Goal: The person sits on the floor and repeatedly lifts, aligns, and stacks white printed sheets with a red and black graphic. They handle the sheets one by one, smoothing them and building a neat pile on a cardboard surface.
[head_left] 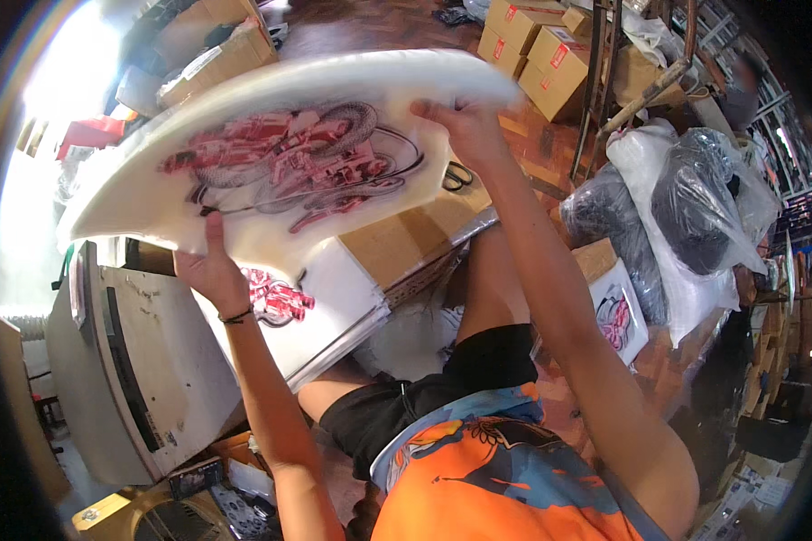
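Note:
A large white sheet point(271, 99) printed with a red and black motorcycle picture is raised and curved in front of me, slightly blurred. My left hand point(215, 281) grips its near left edge, thumb on the printed face and fingers hidden beneath. At the right end my right hand point(469, 131) pinches the sheet, its thumb on top. Below lies a stack of white sheets point(338, 316) with similar red print on the top one, partly covered by the raised sheet. Black-handled scissors point(457, 178) rest on a cardboard box point(415, 236) beside the stack.
A grey-white cabinet-like machine point(167, 361) stands at the left. Plastic-wrapped bundles point(695, 207) and another printed sheet point(618, 316) are on the right. Cardboard boxes point(555, 68) are stacked beyond, near a rusty metal frame point(604, 90). A yellow fan-like device point(144, 516) sits lower left.

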Motion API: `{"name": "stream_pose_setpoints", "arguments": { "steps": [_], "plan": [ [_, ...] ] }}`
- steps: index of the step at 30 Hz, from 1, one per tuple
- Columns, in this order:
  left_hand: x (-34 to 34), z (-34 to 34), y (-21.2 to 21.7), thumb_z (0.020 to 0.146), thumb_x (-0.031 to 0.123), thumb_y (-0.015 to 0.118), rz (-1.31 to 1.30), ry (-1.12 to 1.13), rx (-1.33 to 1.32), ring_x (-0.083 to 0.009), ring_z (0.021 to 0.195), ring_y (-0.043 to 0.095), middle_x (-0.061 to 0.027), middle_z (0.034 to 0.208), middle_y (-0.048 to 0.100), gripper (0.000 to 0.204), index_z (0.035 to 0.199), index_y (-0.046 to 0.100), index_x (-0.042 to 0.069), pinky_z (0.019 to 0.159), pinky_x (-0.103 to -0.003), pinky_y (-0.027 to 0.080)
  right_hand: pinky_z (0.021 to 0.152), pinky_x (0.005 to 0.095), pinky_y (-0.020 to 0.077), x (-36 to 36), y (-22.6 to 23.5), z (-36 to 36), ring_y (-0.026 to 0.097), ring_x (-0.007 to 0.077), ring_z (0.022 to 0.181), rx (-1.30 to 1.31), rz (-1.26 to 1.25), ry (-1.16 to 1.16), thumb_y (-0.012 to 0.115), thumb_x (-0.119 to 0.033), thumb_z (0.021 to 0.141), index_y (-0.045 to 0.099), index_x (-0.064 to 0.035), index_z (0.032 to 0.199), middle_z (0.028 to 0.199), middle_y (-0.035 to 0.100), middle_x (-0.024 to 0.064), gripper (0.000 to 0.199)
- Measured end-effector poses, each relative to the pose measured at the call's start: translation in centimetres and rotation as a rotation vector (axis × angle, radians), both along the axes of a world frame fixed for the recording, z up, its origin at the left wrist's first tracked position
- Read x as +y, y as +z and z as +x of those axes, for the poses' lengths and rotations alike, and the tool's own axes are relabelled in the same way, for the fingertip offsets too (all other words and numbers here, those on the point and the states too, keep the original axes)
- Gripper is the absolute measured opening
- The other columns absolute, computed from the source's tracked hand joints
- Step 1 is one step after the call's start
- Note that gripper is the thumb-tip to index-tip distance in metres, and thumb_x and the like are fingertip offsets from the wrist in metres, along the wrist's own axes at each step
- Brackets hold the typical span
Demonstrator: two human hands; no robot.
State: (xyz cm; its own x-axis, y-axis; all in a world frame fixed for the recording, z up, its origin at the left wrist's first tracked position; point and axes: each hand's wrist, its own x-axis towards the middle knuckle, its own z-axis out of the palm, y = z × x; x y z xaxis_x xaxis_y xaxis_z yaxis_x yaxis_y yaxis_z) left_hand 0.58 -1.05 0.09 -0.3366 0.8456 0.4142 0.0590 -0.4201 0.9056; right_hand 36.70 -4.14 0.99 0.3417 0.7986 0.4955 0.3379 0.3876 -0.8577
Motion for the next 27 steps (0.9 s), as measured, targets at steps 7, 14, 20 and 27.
{"name": "stream_pose_setpoints", "arguments": {
  "steps": [7,14,20,27],
  "plan": [
    [1.5,-1.7,-1.3,0.092,0.005,0.069,0.060,0.009,0.255,-0.0196,0.103,0.063,-0.0136,0.117,0.067,0.034,0.121,0.060,-0.009,0.089,-0.036,0.052,0.092,0.0356,0.0535,3.5,-1.6,6.0,0.064,0.0169,0.105,0.607,-0.023,0.839,0.067,-0.020,0.091,0.063,-0.0027,0.120,0.114,0.069,0.0062,0.034],
    [2.1,-3.7,-6.4,0.096,0.019,0.065,0.226,0.239,0.880,-0.0292,0.119,0.056,-0.0191,0.133,0.058,0.044,0.132,0.054,-0.005,0.103,-0.044,0.041,0.091,0.0414,0.0540,1.7,-1.1,-1.1,0.066,0.0311,0.110,-0.703,0.278,-0.525,0.072,-0.020,0.086,0.063,-0.0047,0.125,0.117,0.069,0.0133,0.043],
    [1.6,2.5,4.6,0.092,0.017,0.075,-0.044,0.044,0.310,-0.0185,0.085,0.068,-0.0114,0.099,0.074,0.029,0.107,0.070,-0.007,0.079,-0.033,0.053,0.074,0.0401,0.0528,-0.6,4.5,-2.9,0.071,0.0305,0.080,-0.124,-0.038,-0.172,0.071,-0.015,0.086,0.073,-0.0012,0.104,0.086,0.072,0.0215,0.022],
    [-1.7,5.2,7.1,0.088,0.013,0.079,0.057,0.159,0.234,-0.0164,0.084,0.067,-0.0120,0.096,0.074,0.030,0.103,0.069,-0.010,0.081,-0.031,0.052,0.069,0.0392,0.0514,-2.4,6.3,-6.1,0.070,0.0310,0.074,-0.070,-0.036,-0.199,0.070,-0.015,0.088,0.072,0.0000,0.101,0.083,0.071,0.0207,0.020]
  ]
}}
